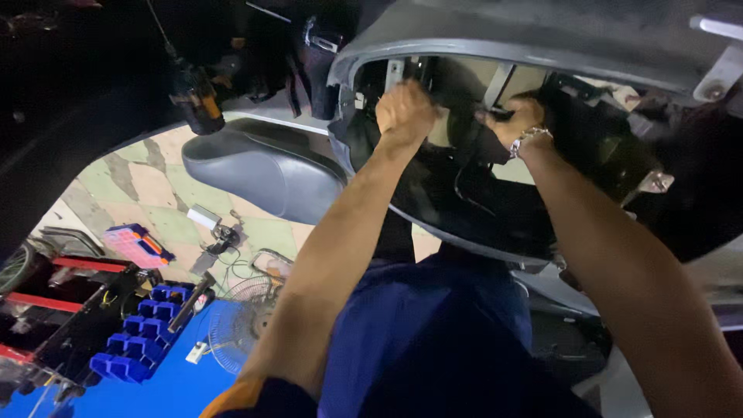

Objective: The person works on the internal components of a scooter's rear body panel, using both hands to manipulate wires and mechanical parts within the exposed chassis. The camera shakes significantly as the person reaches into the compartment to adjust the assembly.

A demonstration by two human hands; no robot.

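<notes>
1. Our left hand (404, 108) is clenched in a fist inside the scooter's open front body panel (464, 232), bracing something we cannot make out.
2. Our right hand (517, 118), wearing a wristwatch (529, 138), pinches a dark cable (495, 114) deep inside.
3. The black seat (263, 174) sits lower left.

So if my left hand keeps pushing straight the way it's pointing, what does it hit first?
Probably the metal bracket inside the scooter's open grey body panel. The left hand is a closed fist reaching up into that cavity, with the bracket just beyond the knuckles. Depth is hard to judge there.
</notes>
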